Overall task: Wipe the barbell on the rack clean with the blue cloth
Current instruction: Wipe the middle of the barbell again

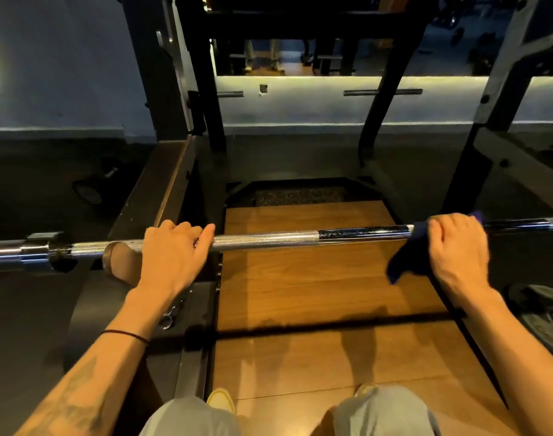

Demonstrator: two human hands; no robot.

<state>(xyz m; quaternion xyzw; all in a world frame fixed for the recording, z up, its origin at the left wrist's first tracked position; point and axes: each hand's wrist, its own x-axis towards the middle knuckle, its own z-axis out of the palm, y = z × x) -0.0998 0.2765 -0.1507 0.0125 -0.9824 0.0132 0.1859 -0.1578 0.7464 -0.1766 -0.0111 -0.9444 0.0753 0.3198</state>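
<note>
The steel barbell (268, 239) runs left to right across the rack at about waist height. My left hand (171, 253) rests on top of its knurled left part, fingers curled over the bar. My right hand (457, 247) grips the blue cloth (410, 256) wrapped around the bar's right part, and a loose end of the cloth hangs below the bar. Between my hands the bar shows a knurled stretch and a dark shiny stretch.
Black rack uprights (212, 89) rise behind the bar. A wooden lifting platform (300, 294) lies under it. A weight plate (545, 319) lies on the floor at right, a dumbbell (92, 190) at left, and a spring collar (169, 316) below my left wrist.
</note>
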